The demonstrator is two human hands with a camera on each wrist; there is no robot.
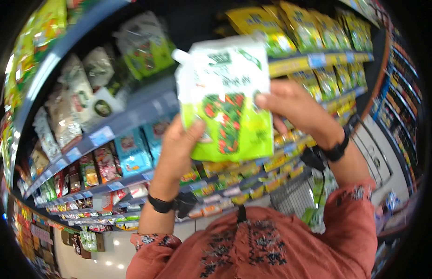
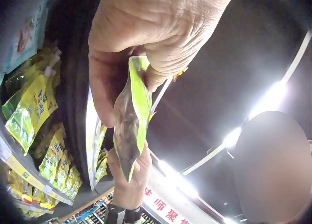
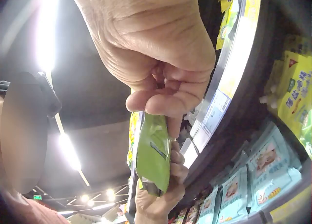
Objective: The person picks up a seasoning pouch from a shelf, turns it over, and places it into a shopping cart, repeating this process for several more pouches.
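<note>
A white and green pouch (image 1: 230, 93) with a spout at its upper left corner is held upright, its printed front toward the head view. The left hand (image 1: 176, 144) grips its lower left edge, thumb on the front. At the right edge the right hand (image 1: 295, 104) pinches the pouch, thumb on the front and fingers behind. From the left wrist view the pouch (image 2: 131, 116) shows edge-on between the left hand (image 2: 156, 38) and the other hand below. The right wrist view has the right hand (image 3: 156, 63) on the green side of the pouch (image 3: 153, 155).
Shelves with price tags (image 1: 102, 136) curve around the front, carrying blue packets (image 1: 132, 151) and yellow bags (image 1: 302, 28). Another white and green pouch (image 1: 144, 46) stands on the upper shelf. A metal cart (image 1: 292, 200) with green packages is beside the person at the right.
</note>
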